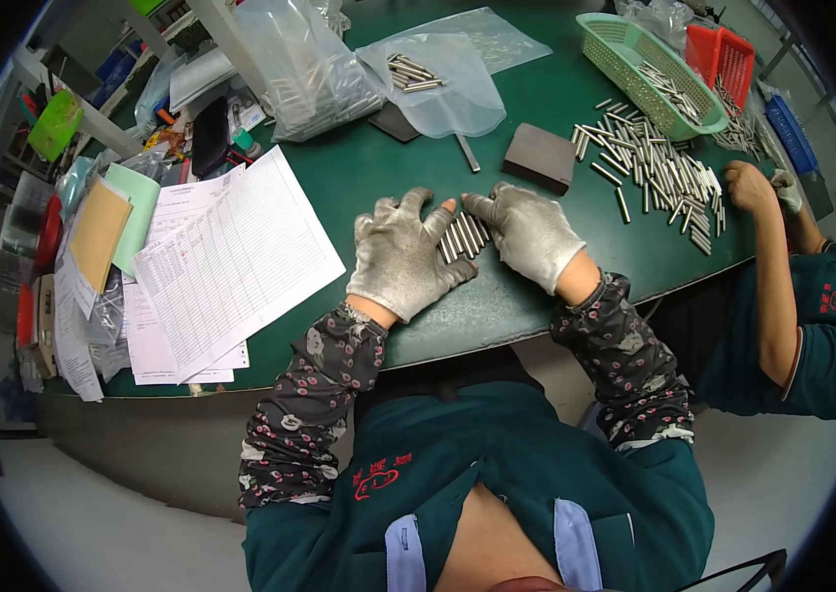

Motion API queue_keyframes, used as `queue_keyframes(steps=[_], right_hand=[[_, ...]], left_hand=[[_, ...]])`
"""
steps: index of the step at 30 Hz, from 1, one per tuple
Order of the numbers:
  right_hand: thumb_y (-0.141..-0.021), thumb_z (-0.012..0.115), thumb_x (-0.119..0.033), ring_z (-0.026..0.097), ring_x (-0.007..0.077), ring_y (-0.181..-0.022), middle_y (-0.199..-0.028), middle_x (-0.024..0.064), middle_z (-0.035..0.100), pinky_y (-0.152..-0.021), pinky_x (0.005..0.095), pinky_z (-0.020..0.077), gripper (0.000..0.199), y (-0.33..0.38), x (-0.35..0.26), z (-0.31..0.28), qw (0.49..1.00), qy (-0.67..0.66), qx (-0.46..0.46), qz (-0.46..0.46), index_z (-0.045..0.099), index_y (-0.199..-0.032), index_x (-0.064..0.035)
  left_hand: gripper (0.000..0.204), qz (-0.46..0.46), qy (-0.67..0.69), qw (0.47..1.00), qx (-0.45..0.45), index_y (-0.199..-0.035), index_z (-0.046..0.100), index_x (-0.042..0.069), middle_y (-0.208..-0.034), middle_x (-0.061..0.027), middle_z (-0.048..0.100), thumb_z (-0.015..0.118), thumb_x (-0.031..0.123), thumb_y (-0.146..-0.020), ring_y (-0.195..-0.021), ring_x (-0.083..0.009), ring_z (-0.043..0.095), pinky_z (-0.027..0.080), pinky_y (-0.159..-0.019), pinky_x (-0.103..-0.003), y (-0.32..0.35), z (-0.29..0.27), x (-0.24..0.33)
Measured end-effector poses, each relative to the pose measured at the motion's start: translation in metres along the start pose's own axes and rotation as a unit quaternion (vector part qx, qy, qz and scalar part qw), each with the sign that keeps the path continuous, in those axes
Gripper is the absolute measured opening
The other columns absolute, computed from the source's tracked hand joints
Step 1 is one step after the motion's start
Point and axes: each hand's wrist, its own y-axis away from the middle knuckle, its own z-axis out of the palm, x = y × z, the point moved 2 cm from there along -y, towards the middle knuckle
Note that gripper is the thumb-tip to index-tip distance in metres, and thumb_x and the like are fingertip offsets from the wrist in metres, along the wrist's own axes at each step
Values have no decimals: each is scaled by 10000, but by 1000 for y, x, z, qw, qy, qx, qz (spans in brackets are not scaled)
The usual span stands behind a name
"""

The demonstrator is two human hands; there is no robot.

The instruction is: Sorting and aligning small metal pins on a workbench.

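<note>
Rods just before the grey block lie under our left hand and right hand, both spread flat, so we judge an uneven push could scatter them.

Short metal pins, silvery, cylindrical. They lie flat, side by side in one tight row, touching, angled slightly. Position: green bench, near its front edge.
</note>
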Motion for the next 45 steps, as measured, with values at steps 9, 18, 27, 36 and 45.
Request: queue_keyframes(steps=[9, 18, 27, 36, 45], right_hand=[[-776, 585, -61, 569, 310, -822, -849, 104, 574, -706, 415, 463, 340, 43, -19, 0, 995, -100, 5, -7, 610, -1113, -100], [-759, 645, -165, 563, 312, -875, -922, 112, 593, -769, 394, 467, 366, 57, -12, -19, 993, -117, -6, -2, 603, -1106, -58], [-705, 698, -210, 557, 318, -884, -914, 114, 581, -758, 409, 459, 428, 60, -10, -21, 996, -92, -8, -7, 606, -1100, -72], [-682, 650, -105, 556, 322, -878, -916, 122, 574, -745, 415, 461, 415, 64, 0, -21, 995, -98, -10, -15, 592, -1091, -72], [-676, 529, 28, 570, 310, -814, -782, 92, 581, -699, 416, 458, 274, 63, 12, -23, 998, -1, 45, -31, 638, -900, -87]], left_hand=[[557, 46, 42, 998, 27, -1162, 625, 172, -1120, -82, 538, 727, 417, -673, -1020, -268, 519, 388, -854, -438, 32, 3, 8], [573, 75, 61, 993, 73, -1159, 626, 217, -1163, -97, 503, 753, 418, -638, -1032, -293, 498, 380, -874, -442, 41, 5, 12], [587, 75, 42, 995, 57, -1142, 630, 193, -1229, -111, 467, 762, 439, -626, -1091, -314, 464, 359, -909, -477, 39, 4, 21], [599, 64, 49, 996, 43, -1137, 632, 168, -1230, -110, 477, 764, 438, -618, -1110, -316, 465, 356, -923, -479, 34, 3, 26], [624, 24, 59, 997, 37, -1103, 648, 124, -1209, -123, 527, 806, 387, -559, -1135, -314, 487, 351, -978, -435, 35, -1, 22]])
